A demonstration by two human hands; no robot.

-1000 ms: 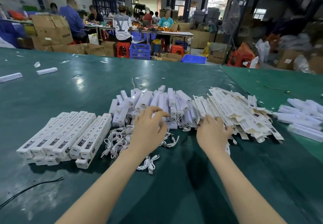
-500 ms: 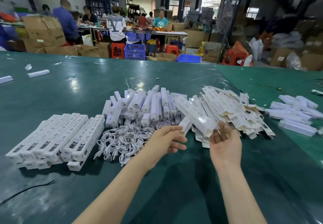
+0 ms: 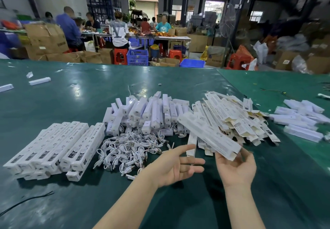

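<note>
Head view. A wide table point(image 3: 71, 103) covered in glossy dark-green sheet fills the foreground. It reflects ceiling lights, and a seam runs across it far right of the cable heap point(image 3: 128, 148). Beyond it is a dim warehouse. People sit at a far table, with brown cardboard boxes point(image 3: 46, 39), a blue plastic crate point(image 3: 137, 57), red stools point(image 3: 120, 56) and a standing fan point(image 3: 227, 22).

The cable heap is a loose tangle of short white cords. Left of it lie packed boxes point(image 3: 59, 144), long, square-edged, white with black print, stacked side by side in a slanting row. Just behind it is a pile of smooth white bar-shaped units point(image 3: 148, 114). To its right, flat unfolded cartons point(image 3: 250, 121) are fanned out, white printed card with a buff inner face. Well right of those is a further pile of white boxes point(image 3: 300, 118). A thin black wire point(image 3: 26, 200) lies far left and nearer than the heap.

The left hand point(image 3: 171, 166) hovers just right of the heap, fingers straight and spread, holding nothing. The right hand point(image 3: 235, 168), palm up farther right, grips the near end of one flat carton point(image 3: 209, 134). The carton is lifted off the table and slants back-left over the edge of the flat cartons. The hands are apart.
</note>
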